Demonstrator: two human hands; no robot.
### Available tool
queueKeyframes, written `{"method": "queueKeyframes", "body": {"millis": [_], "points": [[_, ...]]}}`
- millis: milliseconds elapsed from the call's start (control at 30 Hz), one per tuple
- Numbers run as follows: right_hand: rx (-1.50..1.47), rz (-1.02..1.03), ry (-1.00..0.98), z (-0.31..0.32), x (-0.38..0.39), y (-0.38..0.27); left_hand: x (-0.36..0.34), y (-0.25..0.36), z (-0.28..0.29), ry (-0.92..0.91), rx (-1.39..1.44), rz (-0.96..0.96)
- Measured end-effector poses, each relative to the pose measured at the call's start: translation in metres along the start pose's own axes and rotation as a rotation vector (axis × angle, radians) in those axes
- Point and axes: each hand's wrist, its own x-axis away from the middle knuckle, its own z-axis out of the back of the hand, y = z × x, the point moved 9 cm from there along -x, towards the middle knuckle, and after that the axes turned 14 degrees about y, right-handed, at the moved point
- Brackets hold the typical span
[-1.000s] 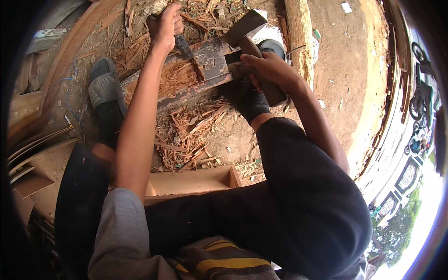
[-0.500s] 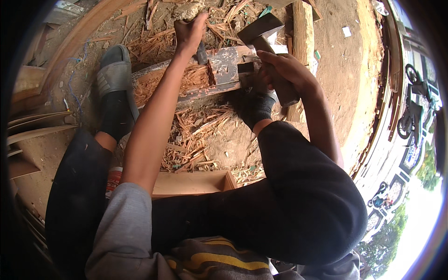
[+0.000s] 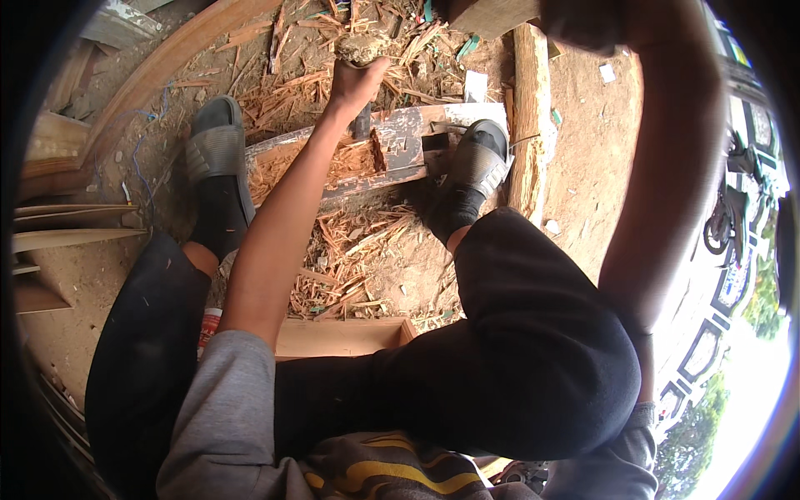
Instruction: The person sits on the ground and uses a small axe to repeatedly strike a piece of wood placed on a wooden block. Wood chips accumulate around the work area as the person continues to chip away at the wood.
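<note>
My left hand (image 3: 357, 86) is closed round the handle of a chisel (image 3: 362, 125), whose frayed, mushroomed wooden top (image 3: 360, 48) sticks out above the fist. The dark blade points down at the edge of a hollow cut into a weathered wooden plank (image 3: 404, 132); its tip is partly hidden by the hand and arm. My right hand (image 3: 583, 25), dark and smeared by motion, is raised at the upper right. It grips a wooden mallet, of which a blocky part (image 3: 492, 12) shows at the top edge. My right sandalled foot (image 3: 482, 158) rests on the plank.
Wood chips (image 3: 358, 250) litter the dirt around the plank. A rough timber (image 3: 529, 125) lies beyond its right end. An open wooden box (image 3: 342, 337) sits between my legs, and thin boards (image 3: 79, 225) stand at left. Parked motorcycles (image 3: 729, 221) show far right.
My right hand has swung the mallet up and to the right, away from the plank. The left hand and chisel stay over the plank, and the view has shifted slightly.
</note>
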Motion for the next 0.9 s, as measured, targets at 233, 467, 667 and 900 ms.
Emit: {"method": "queueKeyframes", "body": {"millis": [233, 467, 667, 900], "points": [[0.591, -0.412, -0.661, -0.069, 0.084, 0.183, 0.0, -0.011, 0.031, 0.132, 0.217, 0.035], [-0.16, -0.449, -0.318, -0.03, 0.031, 0.044, 0.005, -0.008, 0.02, 0.105, 0.032, 0.0], [0.21, 0.118, -0.074, -0.046, 0.021, 0.069, -0.003, -0.012, 0.013, 0.069, 0.005, -0.005], [0.165, -0.787, -0.557, -0.066, 0.093, 0.176, -0.002, -0.016, 0.017, 0.041, 0.164, 0.099]]}}
